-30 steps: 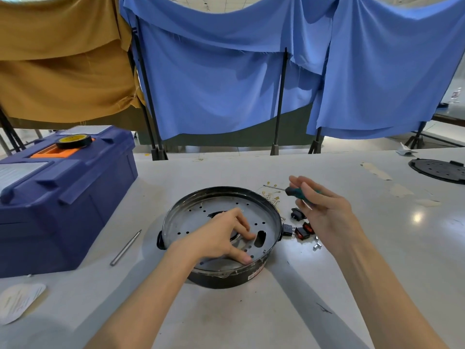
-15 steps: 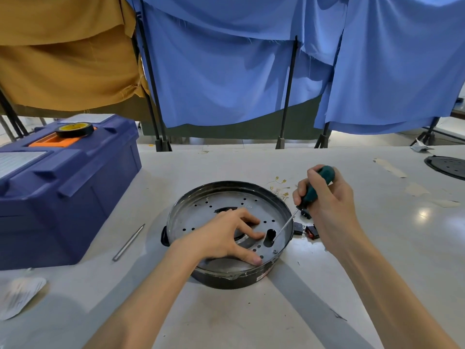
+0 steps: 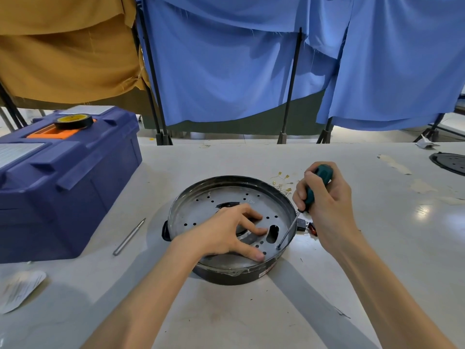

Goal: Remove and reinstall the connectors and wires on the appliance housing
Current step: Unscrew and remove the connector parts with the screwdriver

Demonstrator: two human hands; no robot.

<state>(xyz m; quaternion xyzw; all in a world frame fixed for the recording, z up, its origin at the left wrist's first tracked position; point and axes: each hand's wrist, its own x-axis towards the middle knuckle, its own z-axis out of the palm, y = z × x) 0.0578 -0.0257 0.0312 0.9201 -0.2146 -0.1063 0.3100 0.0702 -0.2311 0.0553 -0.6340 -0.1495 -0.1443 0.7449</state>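
Note:
A round black appliance housing [image 3: 241, 278] lies upside down on the table, its perforated metal base plate [image 3: 201, 210] facing up. My left hand [image 3: 226, 233] rests on the plate, thumb and fingers spread and pressing down. My right hand [image 3: 324, 197] grips a green-handled screwdriver [image 3: 317, 182]. Its shaft slants down to the plate's right edge, the tip beside an oval slot [image 3: 272, 233]. Black and red connectors [image 3: 305, 225] lie just right of the housing, partly hidden by my right hand. Small brass terminals [image 3: 281, 181] are scattered behind it.
A blue toolbox [image 3: 65, 182] stands at the left with a roll of black tape [image 3: 73, 121] on top. A thin metal rod [image 3: 129, 236] lies between toolbox and housing. A paper label [image 3: 21, 289] lies near left. A black disc [image 3: 450, 163] sits far right. Curtains hang behind.
My right hand turned the screwdriver from lying across the fingers to a fist grip and lowered its tip onto the plate's right edge. The left hand stayed on the plate.

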